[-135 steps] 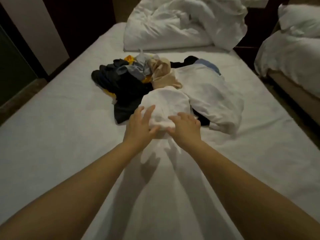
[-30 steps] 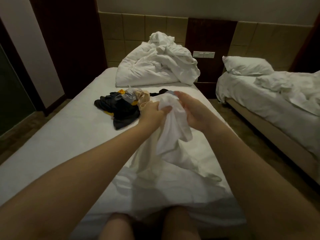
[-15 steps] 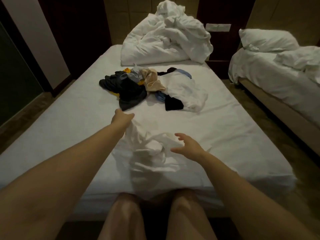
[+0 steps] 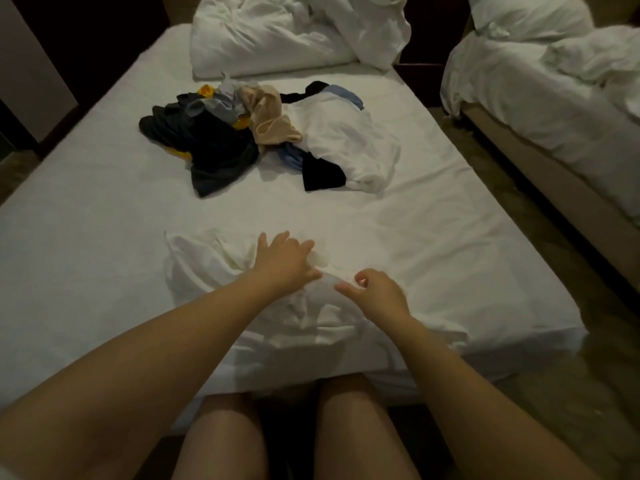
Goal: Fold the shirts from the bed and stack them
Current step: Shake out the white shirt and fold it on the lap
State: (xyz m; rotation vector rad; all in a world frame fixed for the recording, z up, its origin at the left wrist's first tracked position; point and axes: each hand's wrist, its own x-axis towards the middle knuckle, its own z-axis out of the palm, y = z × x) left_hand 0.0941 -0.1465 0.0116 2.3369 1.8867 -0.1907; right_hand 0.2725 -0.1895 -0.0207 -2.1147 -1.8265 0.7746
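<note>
I count two beds: the near bed (image 4: pixel 104 237) and a second bed (image 4: pixel 519 109) off its right side. On the near bed lie one crumpled duvet (image 4: pixel 277 32) at its head, one white shirt (image 4: pixel 207 268) at its foot, and one heap of clothes (image 4: pixel 221 143) about its middle, where I make out one white garment (image 4: pixel 346 140) and one beige garment (image 4: pixel 270 123); the dark pieces are too tangled to number. Two hands, left hand (image 4: pixel 282 259) and right hand (image 4: pixel 375 292), are over its foot, and one pillow (image 4: pixel 530 12) lies beyond its right side.
</note>
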